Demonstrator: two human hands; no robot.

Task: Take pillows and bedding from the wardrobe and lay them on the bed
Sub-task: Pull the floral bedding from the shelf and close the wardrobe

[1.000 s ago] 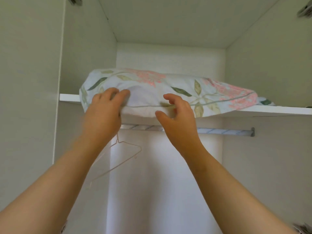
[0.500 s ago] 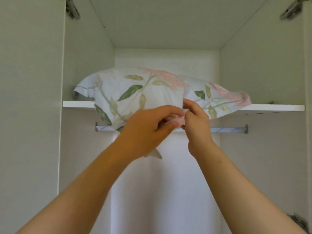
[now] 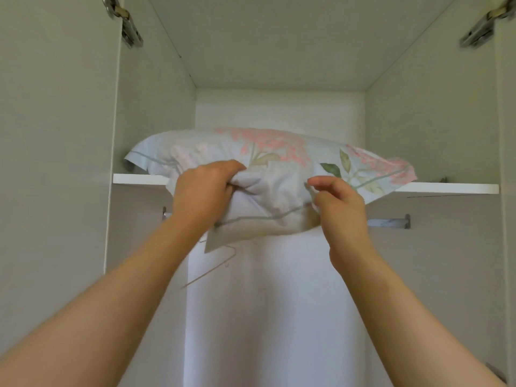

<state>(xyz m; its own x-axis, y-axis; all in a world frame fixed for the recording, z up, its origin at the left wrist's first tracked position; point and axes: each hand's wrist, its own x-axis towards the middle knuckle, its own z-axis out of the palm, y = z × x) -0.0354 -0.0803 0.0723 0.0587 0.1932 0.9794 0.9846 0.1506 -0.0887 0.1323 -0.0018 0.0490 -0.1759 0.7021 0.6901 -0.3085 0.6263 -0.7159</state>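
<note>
**At the wardrobe's [image 3: 279, 107] top shelf [image 3: 446, 188], a floral pillow [image 3: 279, 152] hangs half off the edge**

Up at arm's reach, a person works the floral pillow forward over the lip of the shelf. Its back half rests on the board and its front corner sags below the edge, in front of the hanging rail [image 3: 388, 222]. The left hand [image 3: 203, 191] has its fingers curled tight into a bunch of the pillowcase. The right hand [image 3: 337, 202] appears to pinch a fold of the case between thumb and forefinger, its other fingers loosely curled.

The job looks to be at an early stage. The pillow is gripped but has not left the wardrobe, no other bedding can be made out on the shelf, and the bed is out of view, so carrying and laying all lie ahead.

Room to move is fair. Both doors stand wide, with their hinges [image 3: 128, 26] high and clear of the arms, and open space above the pillow leaves slack for lifting. The tighter spot is below. The shelf's front edge and the rail sit just under the sagging corner, and a wire hanger [image 3: 212, 272] dangles just beneath the left wrist, where the trailing cloth could snag it.
</note>
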